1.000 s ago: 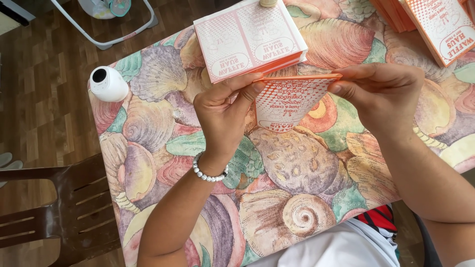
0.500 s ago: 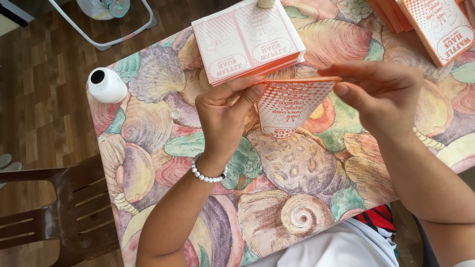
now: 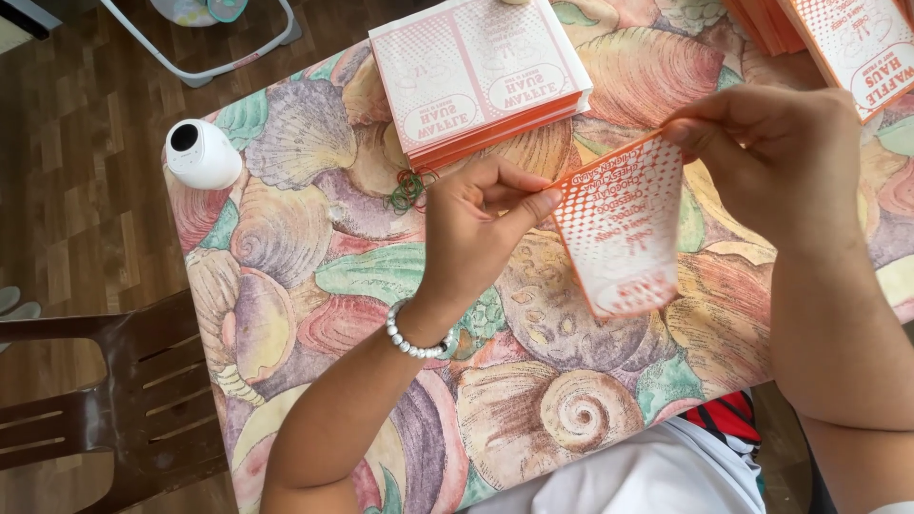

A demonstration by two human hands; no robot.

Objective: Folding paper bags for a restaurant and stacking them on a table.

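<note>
Both my hands hold one orange-and-white dotted paper sleeve (image 3: 621,228) above the table. My left hand (image 3: 481,233), with a pearl bracelet on the wrist, pinches its upper left corner. My right hand (image 3: 762,157) pinches its upper right corner. The sleeve hangs down between them, narrower at the bottom and tilted. A stack of flat sleeves of the same kind (image 3: 476,76) lies just beyond my left hand. Another such stack (image 3: 838,43) lies at the far right.
The table (image 3: 314,276) is covered with a cloth printed with large seashells. A small white round device (image 3: 200,152) stands near its left corner. Green and red rubber bands (image 3: 409,186) lie by the near stack. A brown chair (image 3: 105,400) stands at the left.
The sleeve has swung from nearly level to hanging down with its printed face towards me. My right hand has risen a little.
</note>
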